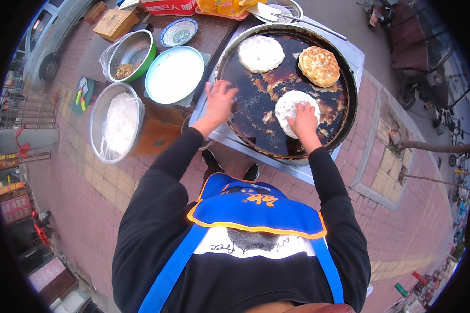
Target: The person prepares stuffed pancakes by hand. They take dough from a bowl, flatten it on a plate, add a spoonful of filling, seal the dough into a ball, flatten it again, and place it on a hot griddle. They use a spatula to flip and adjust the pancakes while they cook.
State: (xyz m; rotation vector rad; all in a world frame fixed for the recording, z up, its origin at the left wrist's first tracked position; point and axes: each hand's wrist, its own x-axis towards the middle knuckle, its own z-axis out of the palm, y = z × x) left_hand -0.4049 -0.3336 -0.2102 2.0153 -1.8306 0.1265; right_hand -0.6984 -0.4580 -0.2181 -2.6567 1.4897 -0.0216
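My right hand [304,122] rests on a pale round flatbread [288,106], its fingers spread over the dough near the front of a large round griddle pan [254,113]. At the pan's left rim hovers my left hand [220,102], fingers apart and nothing in them. A second pale flatbread [261,54] lies at the back left of the pan. To its right sits a browned flatbread [319,66]. The dark pan surface shows oil and brown residue. Part of the dough is hidden beneath my right hand.
Left of the pan are a pale blue-rimmed tray [175,75], a green bowl with filling [150,58], a basin with plastic-covered dough [119,125] and a patterned bowl [179,32]. A long-handled spatula [317,26] lies behind the pan. A planter curb [362,164] borders the right.
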